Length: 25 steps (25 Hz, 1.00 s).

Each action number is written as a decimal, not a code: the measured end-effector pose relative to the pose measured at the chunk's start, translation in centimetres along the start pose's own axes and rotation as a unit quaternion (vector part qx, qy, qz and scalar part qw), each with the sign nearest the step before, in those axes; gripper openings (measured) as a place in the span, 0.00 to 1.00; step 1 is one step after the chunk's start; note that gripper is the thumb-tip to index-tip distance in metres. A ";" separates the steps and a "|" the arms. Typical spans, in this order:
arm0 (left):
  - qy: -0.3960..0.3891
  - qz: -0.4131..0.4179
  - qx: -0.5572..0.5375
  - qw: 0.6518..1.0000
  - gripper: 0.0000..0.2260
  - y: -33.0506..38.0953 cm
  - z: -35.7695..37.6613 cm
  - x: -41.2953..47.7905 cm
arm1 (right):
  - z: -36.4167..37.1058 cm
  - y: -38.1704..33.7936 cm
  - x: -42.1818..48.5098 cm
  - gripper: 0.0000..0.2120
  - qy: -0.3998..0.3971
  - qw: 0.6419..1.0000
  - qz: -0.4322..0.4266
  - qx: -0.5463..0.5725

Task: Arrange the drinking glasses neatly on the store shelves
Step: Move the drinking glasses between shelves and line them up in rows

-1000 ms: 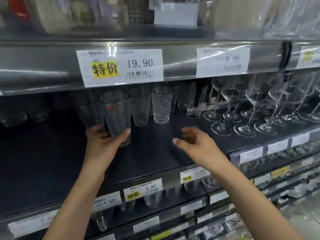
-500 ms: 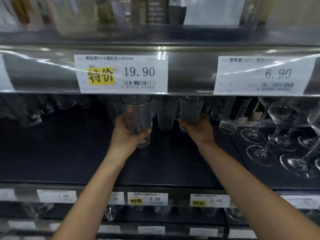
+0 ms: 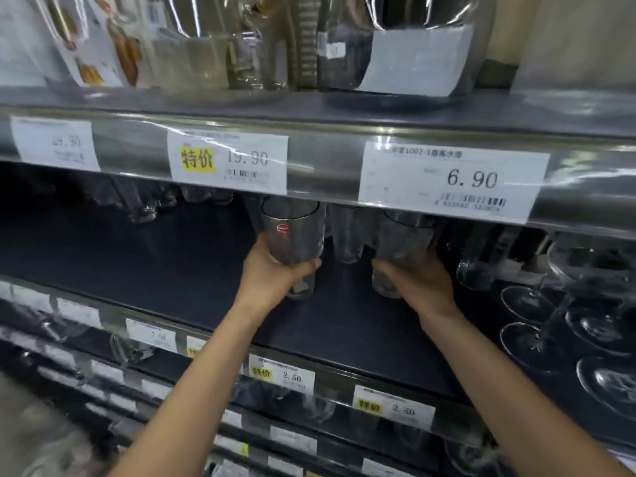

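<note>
My left hand (image 3: 272, 273) grips a tall clear tumbler (image 3: 292, 235) with a small red sticker, its base at the dark shelf (image 3: 172, 270). My right hand (image 3: 420, 284) grips a second tall tumbler (image 3: 399, 249) a little to the right. One more tumbler (image 3: 346, 235) stands between and behind them. The tops of these glasses are partly hidden by the shelf edge above.
Stemmed wine glasses (image 3: 585, 304) crowd the right of the same shelf. More tumblers (image 3: 137, 204) stand at the back left. Price labels (image 3: 229, 163) hang on the rail just above. Lower shelves hold small glasses (image 3: 316, 407). The upper shelf carries wrapped glassware (image 3: 395, 46).
My right hand reached in from open air and took hold of the second tumbler. My left hand carried its tumbler deeper under the rail. The view moved closer and to the left.
</note>
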<state>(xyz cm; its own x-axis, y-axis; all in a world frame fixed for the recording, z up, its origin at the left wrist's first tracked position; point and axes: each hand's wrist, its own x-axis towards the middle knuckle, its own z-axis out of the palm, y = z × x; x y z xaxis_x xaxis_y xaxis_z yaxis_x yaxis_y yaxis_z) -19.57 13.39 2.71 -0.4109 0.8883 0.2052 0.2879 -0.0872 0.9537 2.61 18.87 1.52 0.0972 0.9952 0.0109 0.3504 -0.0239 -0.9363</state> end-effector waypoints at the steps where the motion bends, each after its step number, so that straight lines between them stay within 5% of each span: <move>1: 0.020 0.001 -0.009 1.000 0.30 0.3 0.0 -0.6 | -0.8 -0.1 -1.1 0.24 -0.019 0.999 -0.010 0.033; 3: 0.065 -0.007 -0.046 0.997 0.30 0.5 -0.4 -2.2 | -2.3 -0.9 -3.6 0.18 -0.063 0.991 -0.030 0.112; 8: 0.158 -0.007 -0.156 0.975 0.22 2.1 -4.3 -8.6 | -1.2 -3.4 -8.8 0.24 -0.244 0.940 0.002 0.240; 14: 0.228 -0.064 -0.158 0.959 0.33 1.2 -13.0 -16.7 | 6.7 -5.8 -14.8 0.30 -0.429 0.844 0.059 0.315; 17: 0.295 -0.084 -0.136 0.942 0.31 -0.1 -16.7 -21.0 | 11.7 -6.2 -18.3 0.31 -0.493 0.813 0.061 0.302; 21: 0.369 -0.105 -0.136 0.914 0.35 -1.3 -20.7 -25.0 | 17.1 -6.8 -22.6 0.47 -0.557 0.791 0.060 0.248; 25: 0.410 -0.109 -0.156 0.892 0.30 -2.0 -24.6 -26.7 | 21.1 -8.8 -25.7 0.42 -0.590 0.769 0.044 0.241</move>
<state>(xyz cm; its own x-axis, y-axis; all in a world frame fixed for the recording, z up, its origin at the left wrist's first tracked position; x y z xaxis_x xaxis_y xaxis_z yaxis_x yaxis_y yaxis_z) -30.42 -21.25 0.77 -0.9592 0.2818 -0.0234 -0.0787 -0.1866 0.9793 -22.57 -4.47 2.06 -0.9121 0.3920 -0.1198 -0.0229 -0.3405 -0.9400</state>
